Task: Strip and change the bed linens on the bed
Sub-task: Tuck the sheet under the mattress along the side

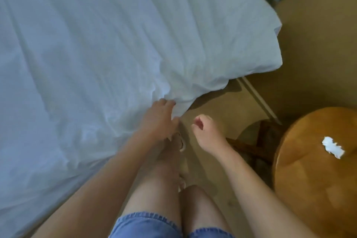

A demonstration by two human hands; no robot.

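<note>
Draping diagonally up-right, the sheet (100, 44) is gripped by the left hand (160, 120).

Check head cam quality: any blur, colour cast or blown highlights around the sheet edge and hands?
Head view: soft all over, edges of the left hand and right hand smeared; wrinkled white bed sheet reads bluish, tan floor warm; dark shadow under the sheet's overhanging corner; crumpled white paper scrap on the round wooden table near clipped.

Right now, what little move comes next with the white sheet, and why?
Probably bring the empty right grip across to the white sheet edge, beside the left grip, which holds it. That edge hangs loose, so two holds should pull it more evenly.
</note>
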